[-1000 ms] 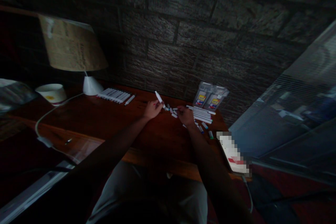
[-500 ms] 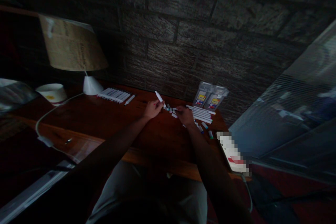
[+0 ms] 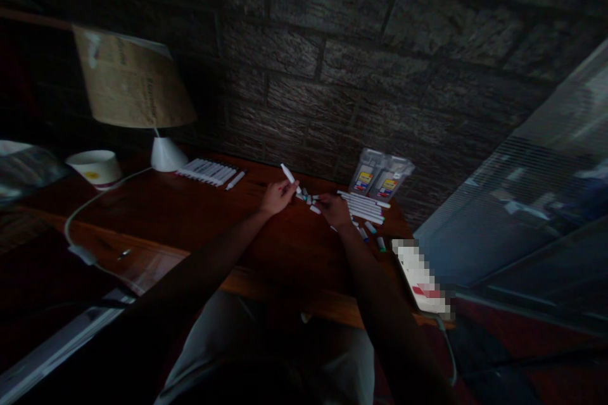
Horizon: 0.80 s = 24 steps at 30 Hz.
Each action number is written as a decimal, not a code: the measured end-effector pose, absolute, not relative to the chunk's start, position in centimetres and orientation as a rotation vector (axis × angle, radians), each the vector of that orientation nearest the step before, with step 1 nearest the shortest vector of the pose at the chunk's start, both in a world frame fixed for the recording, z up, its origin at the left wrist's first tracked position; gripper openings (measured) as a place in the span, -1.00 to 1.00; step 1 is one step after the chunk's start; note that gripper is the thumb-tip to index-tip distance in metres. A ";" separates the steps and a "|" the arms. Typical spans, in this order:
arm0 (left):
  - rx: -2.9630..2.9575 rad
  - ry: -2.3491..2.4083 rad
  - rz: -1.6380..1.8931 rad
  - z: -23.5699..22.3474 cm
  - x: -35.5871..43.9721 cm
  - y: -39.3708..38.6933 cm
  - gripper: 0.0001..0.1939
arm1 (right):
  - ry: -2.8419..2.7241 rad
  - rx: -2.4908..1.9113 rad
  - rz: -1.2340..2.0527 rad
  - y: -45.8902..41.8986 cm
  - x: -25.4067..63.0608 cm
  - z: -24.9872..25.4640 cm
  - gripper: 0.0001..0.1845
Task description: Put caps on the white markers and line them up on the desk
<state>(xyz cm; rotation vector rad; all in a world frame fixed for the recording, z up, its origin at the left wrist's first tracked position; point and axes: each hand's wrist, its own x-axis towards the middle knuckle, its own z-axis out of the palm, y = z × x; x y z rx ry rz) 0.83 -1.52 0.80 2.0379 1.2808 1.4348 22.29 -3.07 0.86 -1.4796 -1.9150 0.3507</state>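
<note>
White, slim marker [image 3: 289, 174] is pinched at a tilt by the left hand [image 3: 277, 199], likely for steadiness; small white caps [image 3: 315, 209] lie beside the right hand [image 3: 335, 210], its grip unclear.

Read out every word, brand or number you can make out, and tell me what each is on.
None reads clearly enough to quote.
Lampshade: dark print, too blurred.
Clear cases: yellow, red and blue labels, too small.
Cup: yellow mark, no legible lettering.
Left row of white pens: dark marks, too small.
Pale object at right: pixelated.
</note>
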 end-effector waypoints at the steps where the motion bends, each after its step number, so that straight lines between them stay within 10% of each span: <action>1: 2.033 1.280 1.430 0.8 0.8 -1.5 -0.51 | -1.917 -1.482 0.354 -3.1 22.3 0.9 -0.89; 24: 2.026 1.309 1.398 0.7 0.8 -1.5 -0.49 | -1.882 -1.452 0.452 -3.0 22.3 0.9 -0.89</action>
